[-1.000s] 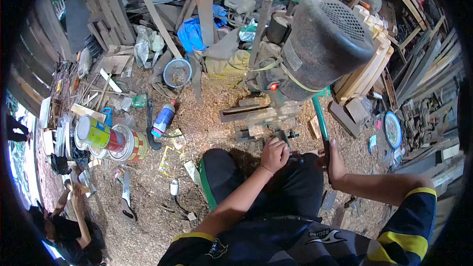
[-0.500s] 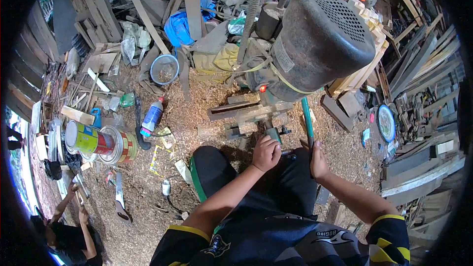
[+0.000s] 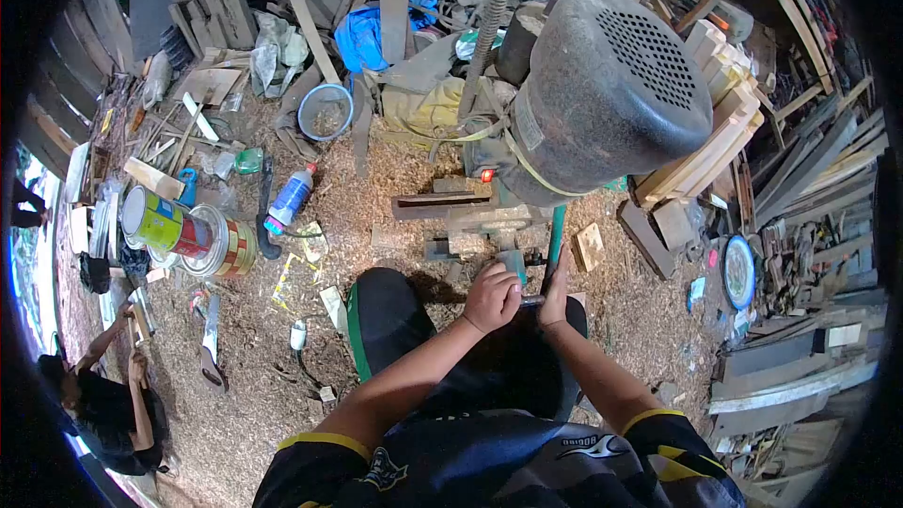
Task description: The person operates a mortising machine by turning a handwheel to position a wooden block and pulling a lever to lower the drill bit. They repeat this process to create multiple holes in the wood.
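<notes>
A large dark machine (image 3: 611, 94) with a vented, rounded housing stands in front of me, its lower metal parts just beyond my hands. My left hand (image 3: 493, 297) is closed on a handle (image 3: 513, 263) below the machine; only the handle's greenish end shows past the fingers. Close beside it, my right hand (image 3: 555, 299) is wrapped round the lower, dark end of a green lever (image 3: 557, 230). A dark wooden piece (image 3: 437, 206) lies left of the machine's base, and a small light wood block (image 3: 589, 247) rests on the shavings to the right.
Paint cans (image 3: 221, 240), a blue bottle (image 3: 290, 198), a saw (image 3: 211, 343) and a blue-rimmed bucket (image 3: 324, 113) are on the left. At lower left another person (image 3: 108, 414) holds a piece of wood. Stacked wood (image 3: 809, 348) lines the right side.
My right hand and the green lever have moved left, nearer my left hand. The light wood block has come into fuller view, and the view has shifted slightly.
</notes>
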Motion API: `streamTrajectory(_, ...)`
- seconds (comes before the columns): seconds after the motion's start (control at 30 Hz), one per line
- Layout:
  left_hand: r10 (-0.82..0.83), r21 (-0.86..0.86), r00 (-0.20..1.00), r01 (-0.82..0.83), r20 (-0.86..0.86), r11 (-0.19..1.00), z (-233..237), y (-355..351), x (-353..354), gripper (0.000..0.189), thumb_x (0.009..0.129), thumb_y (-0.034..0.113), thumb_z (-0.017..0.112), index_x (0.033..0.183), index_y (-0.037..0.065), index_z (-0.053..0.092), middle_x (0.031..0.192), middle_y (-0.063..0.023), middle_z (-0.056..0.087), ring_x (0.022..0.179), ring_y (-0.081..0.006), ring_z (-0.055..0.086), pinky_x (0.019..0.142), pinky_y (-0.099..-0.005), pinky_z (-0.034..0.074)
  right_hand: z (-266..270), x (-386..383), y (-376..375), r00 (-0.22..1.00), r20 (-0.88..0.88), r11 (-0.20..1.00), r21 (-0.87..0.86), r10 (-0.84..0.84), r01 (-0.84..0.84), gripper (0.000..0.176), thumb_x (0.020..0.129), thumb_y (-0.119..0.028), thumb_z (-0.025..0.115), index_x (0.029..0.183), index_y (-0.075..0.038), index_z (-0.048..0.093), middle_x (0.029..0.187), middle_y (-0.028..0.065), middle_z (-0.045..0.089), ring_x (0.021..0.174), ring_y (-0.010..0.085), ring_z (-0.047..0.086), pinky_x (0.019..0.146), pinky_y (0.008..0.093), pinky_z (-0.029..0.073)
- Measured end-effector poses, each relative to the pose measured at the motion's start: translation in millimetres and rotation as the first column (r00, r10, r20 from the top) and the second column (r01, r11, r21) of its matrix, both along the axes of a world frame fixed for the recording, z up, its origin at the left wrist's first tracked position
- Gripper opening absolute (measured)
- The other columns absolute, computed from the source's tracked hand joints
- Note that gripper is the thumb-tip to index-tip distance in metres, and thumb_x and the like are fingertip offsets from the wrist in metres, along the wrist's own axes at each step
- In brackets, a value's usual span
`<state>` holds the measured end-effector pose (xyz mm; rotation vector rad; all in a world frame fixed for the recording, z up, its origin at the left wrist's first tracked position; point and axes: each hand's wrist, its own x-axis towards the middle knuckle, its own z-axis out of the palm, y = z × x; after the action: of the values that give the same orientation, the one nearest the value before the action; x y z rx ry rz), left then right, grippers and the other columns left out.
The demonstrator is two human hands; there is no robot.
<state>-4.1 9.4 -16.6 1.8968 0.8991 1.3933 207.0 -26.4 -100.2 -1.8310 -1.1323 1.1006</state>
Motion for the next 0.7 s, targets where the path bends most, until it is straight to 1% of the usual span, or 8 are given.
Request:
streamTrajectory(0.17,-0.037,-0.002,0.999,0.037,-0.038,0.999,9.8,1.5,-3.5,0.022,0.094,0.011,0.053,0.075,0.001,0.055,0.076,-0.0165,0.056,0.074,-0.0379,0.052,0.071,-0.0468,0.044,6.1,-17.5,6.8,0.961,-0.188,0.961,0.15,-0.204,0.234,0.087,0.108,-0.065,0.025,0.168,-0.006,0.006,0.174,0.019,0.011,0.161,0.0323,0.012,0.128,0.0403,0.014)
streamTrajectory(0.2,-0.044,-0.016,0.998,0.043,-0.055,0.999,9.2,2.0,-4.0,0.021,0.094,0.011,0.053,0.075,0.001,0.055,0.076,-0.0167,0.055,0.074,-0.0379,0.052,0.071,-0.0468,0.044,53.0,-35.7,12.0,0.746,-0.549,0.908,-0.058,-0.377,0.416,0.094,0.105,-0.072,0.027,0.168,-0.006,0.004,0.175,0.0143,0.008,0.16,0.0291,0.011,0.128,0.0385,0.014)
streamTrajectory(0.27,-0.035,-0.034,0.998,0.033,-0.053,0.999,10.1,-0.9,-1.7,0.022,0.094,0.011,0.052,0.075,0.001,0.054,0.075,-0.017,0.054,0.074,-0.038,0.052,0.072,-0.0469,0.044,28.3,-23.5,15.4,0.71,-0.531,0.879,-0.167,-0.462,0.446,0.096,0.104,-0.074,0.027,0.168,-0.006,0.006,0.175,0.0134,0.01,0.16,0.0283,0.013,0.127,0.0378,0.014)
streamTrajectory(0.37,-0.062,-0.034,0.994,0.059,-0.088,0.998,7.6,0.0,-2.8,0.022,0.095,0.012,0.051,0.076,0.001,0.055,0.078,-0.0173,0.057,0.076,-0.039,0.053,0.074,-0.0475,0.045,7.8,-13.5,12.4,0.683,-0.47,0.827,-0.252,-0.559,0.503,0.09,0.106,-0.071,0.026,0.168,-0.006,0.014,0.174,0.0133,0.014,0.16,0.0268,0.014,0.128,0.0361,0.014)
streamTrajectory(0.43,-0.041,-0.012,0.996,0.04,-0.083,0.999,5.6,-0.2,-0.6,0.023,0.095,0.013,0.051,0.076,0.001,0.055,0.078,-0.0175,0.057,0.077,-0.0391,0.053,0.074,-0.0475,0.044,-2.7,-16.4,10.0,0.802,0.205,0.825,0.22,-0.561,0.521,0.053,0.112,-0.035,0.039,0.15,0.002,0.046,0.145,0.0254,0.053,0.137,0.0422,0.047,0.116,0.0423,0.035)
streamTrajectory(0.57,-0.09,-0.046,0.983,0.084,-0.16,0.995,9.4,0.9,-3.4,0.024,0.096,0.014,0.05,0.076,0.001,0.054,0.076,-0.0183,0.053,0.075,-0.0398,0.051,0.073,-0.0474,0.043,4.9,-10.8,27.6,0.744,0.293,0.767,0.474,-0.6,0.432,0.035,0.107,-0.02,0.054,0.133,0.003,0.054,0.123,0.022,0.06,0.114,0.0382,0.058,0.105,0.0453,0.043)
streamTrajectory(0.67,-0.056,-0.035,0.993,0.053,-0.1,0.998,9.1,-0.3,2.0,0.037,0.103,0.019,0.045,0.071,0.001,0.047,0.07,-0.0161,0.047,0.068,-0.037,0.047,0.067,-0.0465,0.04,45.2,-14.9,33.1,0.59,-0.376,0.668,-0.114,-0.715,0.736,0.037,0.109,-0.026,0.053,0.131,0.003,0.058,0.115,0.0164,0.064,0.112,0.0274,0.06,0.1,0.0436,0.046)
streamTrajectory(0.7,-0.061,-0.039,0.993,0.058,-0.096,0.998,8.1,1.3,3.6,0.037,0.103,0.019,0.045,0.071,0.001,0.047,0.07,-0.0161,0.047,0.068,-0.037,0.047,0.067,-0.0465,0.04,45.3,-13.4,34.5,0.588,-0.37,0.664,-0.114,-0.719,0.739,0.037,0.109,-0.026,0.053,0.131,0.003,0.058,0.115,0.0164,0.064,0.112,0.0274,0.06,0.1,0.0436,0.046)
